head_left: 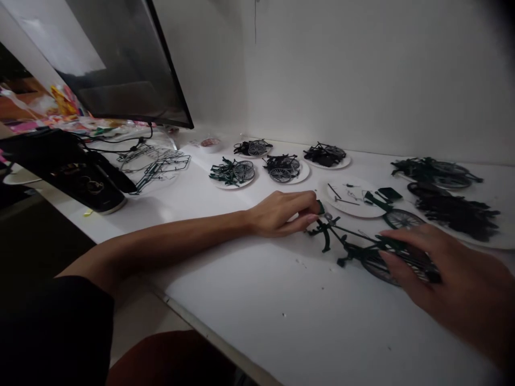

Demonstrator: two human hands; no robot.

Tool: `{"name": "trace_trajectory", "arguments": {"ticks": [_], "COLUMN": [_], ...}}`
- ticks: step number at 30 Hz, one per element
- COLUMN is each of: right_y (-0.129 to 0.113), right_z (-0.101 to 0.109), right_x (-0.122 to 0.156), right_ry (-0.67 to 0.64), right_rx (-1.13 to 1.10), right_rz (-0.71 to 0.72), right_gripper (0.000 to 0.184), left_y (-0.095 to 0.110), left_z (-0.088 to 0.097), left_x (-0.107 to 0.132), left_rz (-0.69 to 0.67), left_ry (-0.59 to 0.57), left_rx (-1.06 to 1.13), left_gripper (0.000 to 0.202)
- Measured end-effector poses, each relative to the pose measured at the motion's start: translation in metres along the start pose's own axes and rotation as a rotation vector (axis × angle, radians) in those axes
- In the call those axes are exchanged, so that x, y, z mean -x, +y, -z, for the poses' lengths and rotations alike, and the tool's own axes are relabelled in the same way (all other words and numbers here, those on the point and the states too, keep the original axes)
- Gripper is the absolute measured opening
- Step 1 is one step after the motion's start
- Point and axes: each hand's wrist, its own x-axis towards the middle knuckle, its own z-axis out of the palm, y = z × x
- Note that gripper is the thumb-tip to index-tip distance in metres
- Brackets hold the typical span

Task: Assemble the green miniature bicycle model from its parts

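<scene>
On a white worktop (249, 305) against a white wall (362, 80), a dark-framed monitor (129, 59) leaned at the far left, above a black cylindrical container (68, 171) lying on its side and a clear plastic sprue frame (155, 163). Round white plates (300, 177) along the back held heaps of dark green and black bicycle parts with spoked wheels. The nearest plate (346, 210) carried a few thin rods and wires. A dark green model bicycle (354, 244) lay on its side on the worktop just in front of that plate, its long axis running from the handlebar end at upper left down to lower right, under the right hand (454, 279). That hand's grip was spread: its fingers (402, 233) lay over the frame and a wheel, touching them without visibly closing round anything. The left hand (281, 214) reached in from the left, its grip pressed together, the fingertips pinching a small dark green part (321, 207) just above the handlebar end. Whether that part was joined to the bicycle could not be told.
</scene>
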Motion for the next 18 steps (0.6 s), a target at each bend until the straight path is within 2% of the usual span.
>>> {"name": "trace_trajectory", "arguments": {"ticks": [7,11,15,18], "right_y": [-0.008,-0.005,0.005,0.01], "right_z": [0.001,0.0,-0.01,-0.014], "right_x": [-0.009,-0.008,-0.004,-0.002], "right_ry": [0.025,0.024,0.115,0.148], "right_rx": [0.026,0.014,0.015,0.042], "right_rz": [-0.081,-0.061,-0.031,0.0], "right_gripper": [0.021,0.023,0.029,0.029], "left_y": [-0.002,-0.005,-0.008,-0.009], "left_z": [0.001,-0.001,-0.005,-0.006], "left_x": [-0.001,-0.002,-0.001,0.0], "left_rz": [-0.028,-0.018,0.009,0.026], "left_ry": [0.035,0.061,0.089,0.098], "left_rx": [-0.122,-0.195,-0.251,-0.295], "left_gripper": [0.024,0.039,0.058,0.065]}}
